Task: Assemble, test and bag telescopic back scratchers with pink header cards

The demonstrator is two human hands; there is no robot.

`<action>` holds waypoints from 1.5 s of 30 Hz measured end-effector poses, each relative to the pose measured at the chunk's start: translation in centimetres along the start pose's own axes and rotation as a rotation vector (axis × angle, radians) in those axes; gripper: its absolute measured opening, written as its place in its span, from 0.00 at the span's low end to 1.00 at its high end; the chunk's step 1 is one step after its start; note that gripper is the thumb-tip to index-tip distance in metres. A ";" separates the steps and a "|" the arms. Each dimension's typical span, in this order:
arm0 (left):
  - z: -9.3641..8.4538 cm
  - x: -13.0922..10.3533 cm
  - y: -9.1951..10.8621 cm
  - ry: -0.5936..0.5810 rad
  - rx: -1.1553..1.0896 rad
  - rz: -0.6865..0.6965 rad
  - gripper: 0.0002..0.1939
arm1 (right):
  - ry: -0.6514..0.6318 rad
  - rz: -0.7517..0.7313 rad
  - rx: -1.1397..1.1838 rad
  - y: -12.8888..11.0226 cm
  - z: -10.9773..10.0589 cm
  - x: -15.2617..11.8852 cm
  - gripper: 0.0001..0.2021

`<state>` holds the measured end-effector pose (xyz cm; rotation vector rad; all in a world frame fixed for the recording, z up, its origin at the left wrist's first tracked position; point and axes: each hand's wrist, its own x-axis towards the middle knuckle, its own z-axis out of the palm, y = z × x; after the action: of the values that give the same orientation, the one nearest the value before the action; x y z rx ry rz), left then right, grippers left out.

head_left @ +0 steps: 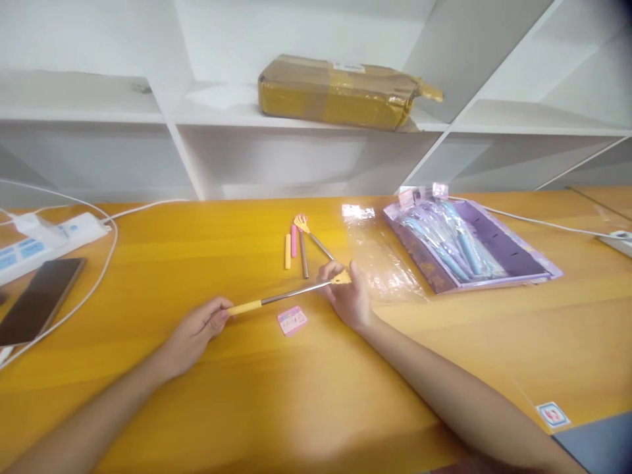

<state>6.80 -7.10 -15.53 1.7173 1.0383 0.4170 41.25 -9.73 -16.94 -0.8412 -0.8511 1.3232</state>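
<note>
My left hand (197, 329) is closed around the yellow handle of a back scratcher (296, 291). Its metal rod slants up to the right, ending in a yellow hand-shaped head. My right hand (348, 296) holds that head between thumb and curled fingers. Just below the rod, a small pink printed card (292, 320) lies on the table. Behind it are a loose yellow handle (288, 251), a pink handle (293, 241) and a metal rod (303, 255). Another yellow hand-shaped head (301, 224) sits on a rod (320, 245) that runs toward my right hand.
A purple box (518, 247) with several wrapped items stands at the right, beside a clear plastic bag (390, 263). At the left are a phone (42, 299), a white power strip (59, 237) and cables. A taped parcel (336, 95) rests on the shelf (222, 108) behind.
</note>
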 end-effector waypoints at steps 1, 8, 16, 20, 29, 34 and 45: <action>0.0 0.0 0.1 0.001 0.034 0.001 0.20 | 0.019 -0.013 -0.013 0.1 0.0 0.0 0.30; 0.0 -0.1 0.7 -0.030 0.212 0.041 0.20 | 0.071 -0.020 0.022 0.3 0.2 0.4 0.23; 0.0 -0.4 0.6 -0.064 0.255 0.011 0.19 | 0.077 -0.027 -0.015 0.2 0.1 0.4 0.22; 0.0 -0.2 0.4 -0.042 0.224 0.026 0.19 | 0.069 -0.024 -0.030 0.2 0.1 0.3 0.23; 0.1 0.0 1.0 0.008 0.145 0.008 0.21 | -0.001 0.013 -0.084 -0.1 0.0 -0.1 0.26; 0.1 0.0 1.1 0.014 0.151 0.025 0.21 | -0.030 -0.005 -0.087 -0.3 0.2 -0.5 0.25; 0.1 -0.1 1.1 -0.019 0.166 0.062 0.20 | -0.054 -0.063 -0.137 -0.6 0.7 -1.5 0.26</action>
<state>7.27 -7.33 -14.54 1.9011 1.0316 0.3619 40.82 -11.28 -16.12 -0.8807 -1.0122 1.2478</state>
